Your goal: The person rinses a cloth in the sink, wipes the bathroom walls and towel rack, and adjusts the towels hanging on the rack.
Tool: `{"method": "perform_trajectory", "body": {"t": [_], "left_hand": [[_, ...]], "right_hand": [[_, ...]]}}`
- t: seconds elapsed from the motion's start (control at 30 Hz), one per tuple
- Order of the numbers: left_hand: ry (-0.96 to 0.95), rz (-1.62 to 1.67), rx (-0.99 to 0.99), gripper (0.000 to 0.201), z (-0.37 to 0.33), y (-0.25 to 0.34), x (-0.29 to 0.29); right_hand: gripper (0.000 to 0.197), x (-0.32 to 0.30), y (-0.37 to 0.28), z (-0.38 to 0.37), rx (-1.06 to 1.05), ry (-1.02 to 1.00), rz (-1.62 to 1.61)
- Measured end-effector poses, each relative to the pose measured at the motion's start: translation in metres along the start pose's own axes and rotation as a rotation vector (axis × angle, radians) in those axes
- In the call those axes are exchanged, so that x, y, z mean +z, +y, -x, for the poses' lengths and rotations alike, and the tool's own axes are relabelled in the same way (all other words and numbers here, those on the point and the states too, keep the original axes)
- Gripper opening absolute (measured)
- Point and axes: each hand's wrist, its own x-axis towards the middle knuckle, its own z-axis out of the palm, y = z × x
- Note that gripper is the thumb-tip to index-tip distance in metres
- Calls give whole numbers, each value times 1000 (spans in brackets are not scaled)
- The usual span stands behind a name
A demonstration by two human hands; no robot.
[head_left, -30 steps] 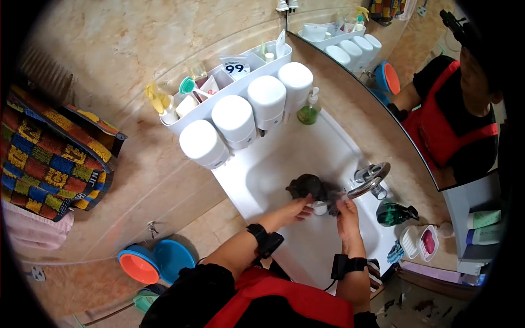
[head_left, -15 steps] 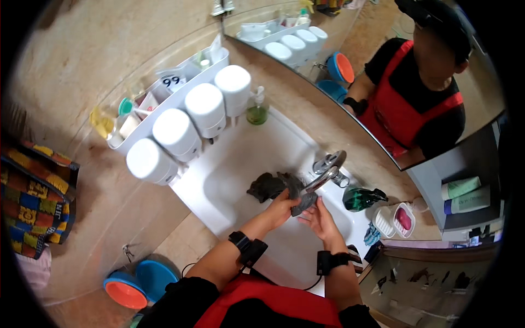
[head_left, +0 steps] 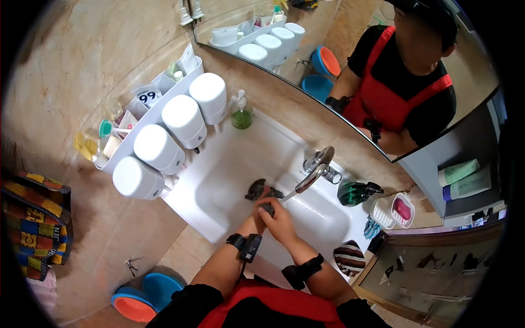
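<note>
Both hands have drawn together since half a second ago: the right hand [head_left: 280, 221], apart and spread then, is now folded against the left hand [head_left: 255, 214]. We find the grip closed on each side, fingers wrapped about a bunched grey cloth [head_left: 267, 209], of which only a little shows. It is held low over the white basin [head_left: 216, 183], just beside the water stream. Beyond the fingers a dark cloth [head_left: 257, 189] lies in the basin; we cannot tell whether both are one piece.

As to progress, we judge wetting to be done and handwork under way; water runs, and nothing has been lifted out.

We note the tap [head_left: 316, 172] overhanging to the right, limiting upward movement there. White cups [head_left: 184, 121] crowd the left rim; a green pump bottle [head_left: 241, 117] occupies the far corner, a dark green bottle [head_left: 356, 193] the right side.
</note>
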Motion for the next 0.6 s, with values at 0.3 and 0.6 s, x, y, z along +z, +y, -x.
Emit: {"method": "perform_trajectory", "body": {"t": [0.3,0.6], "left_hand": [[39,-556,213,40,35,-8,69],[-40,-985,-49,72,35,-4,85]], "right_hand": [[17,-72,100,-18,214,393,42],[68,-76,66,-17,305,-51,-493]]}}
